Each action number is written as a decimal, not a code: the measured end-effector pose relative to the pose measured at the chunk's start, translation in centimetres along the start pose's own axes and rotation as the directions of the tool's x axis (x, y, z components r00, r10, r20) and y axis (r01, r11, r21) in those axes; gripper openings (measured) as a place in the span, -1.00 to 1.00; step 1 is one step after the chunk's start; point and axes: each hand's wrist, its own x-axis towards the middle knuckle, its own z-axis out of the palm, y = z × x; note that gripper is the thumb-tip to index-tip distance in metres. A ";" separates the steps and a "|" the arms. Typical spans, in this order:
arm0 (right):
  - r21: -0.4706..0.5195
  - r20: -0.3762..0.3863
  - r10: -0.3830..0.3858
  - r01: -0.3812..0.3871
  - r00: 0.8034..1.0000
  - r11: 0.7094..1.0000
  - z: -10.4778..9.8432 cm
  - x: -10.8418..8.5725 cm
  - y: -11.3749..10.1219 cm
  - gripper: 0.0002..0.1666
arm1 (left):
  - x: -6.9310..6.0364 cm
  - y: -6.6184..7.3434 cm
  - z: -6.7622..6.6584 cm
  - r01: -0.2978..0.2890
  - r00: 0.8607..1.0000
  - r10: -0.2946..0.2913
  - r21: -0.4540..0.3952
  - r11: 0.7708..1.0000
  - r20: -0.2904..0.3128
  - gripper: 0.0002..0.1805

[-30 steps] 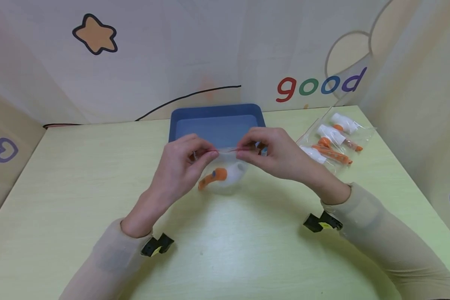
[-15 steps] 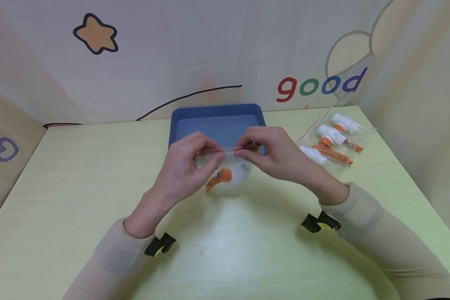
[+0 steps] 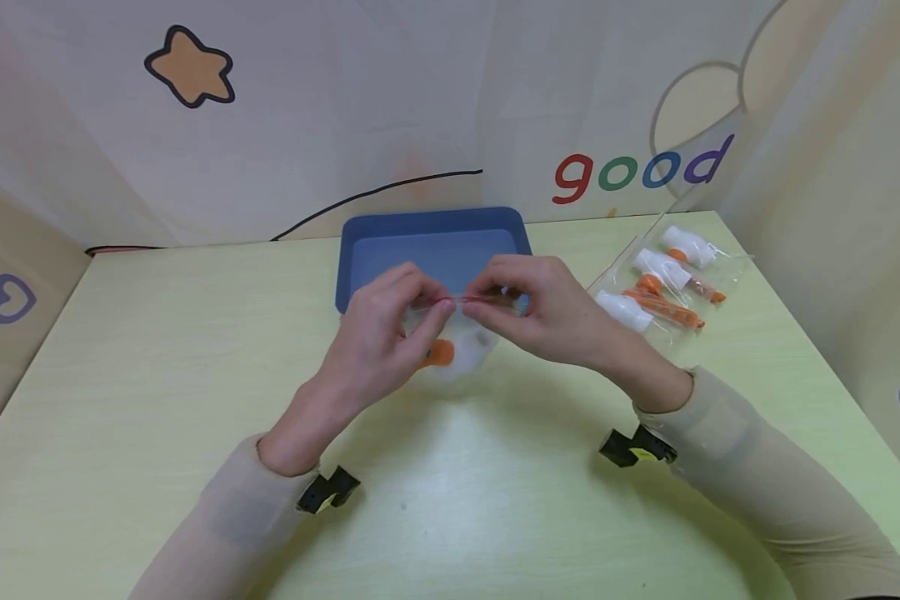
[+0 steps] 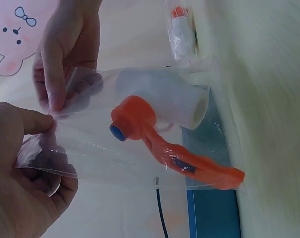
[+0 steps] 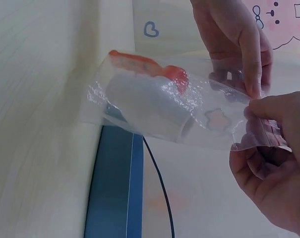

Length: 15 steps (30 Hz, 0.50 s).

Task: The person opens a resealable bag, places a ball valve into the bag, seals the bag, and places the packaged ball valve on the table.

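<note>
Between both hands hangs a clear zip bag [image 4: 90,139] with a reddish seal strip along its top edge. Inside it lie a white roll [image 4: 159,96] and an orange piece [image 4: 177,158] with a round end and a blue spot. The left hand [image 3: 378,333] pinches the bag's top edge between thumb and fingers. Close beside it, the right hand [image 3: 543,308] pinches the same edge, its thumb tip almost meeting the left one. The bag hangs just in front of the blue tray. Parts of the orange piece are hidden behind the left hand in the head view.
A blue tray [image 3: 435,223] stands at the back of the pale table [image 3: 180,375], against a printed curtain [image 3: 330,100]. To the right lie several clear bags [image 3: 663,287] holding white rolls and orange pieces. A black wrist camera [image 3: 328,490] sits at each sleeve.
The left hand has slid rightward along the bag's top edge, closer to the right hand. The right hand has moved slightly left. The bag swings a little between them.
</note>
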 end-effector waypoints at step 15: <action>-0.066 0.000 -0.048 0.048 0.999 0.997 0.3 -0.2 0.1 -0.91 | -0.1 0.1 0.5 -0.019 1.000 0.018 0.071 0.997 0.019 -0.95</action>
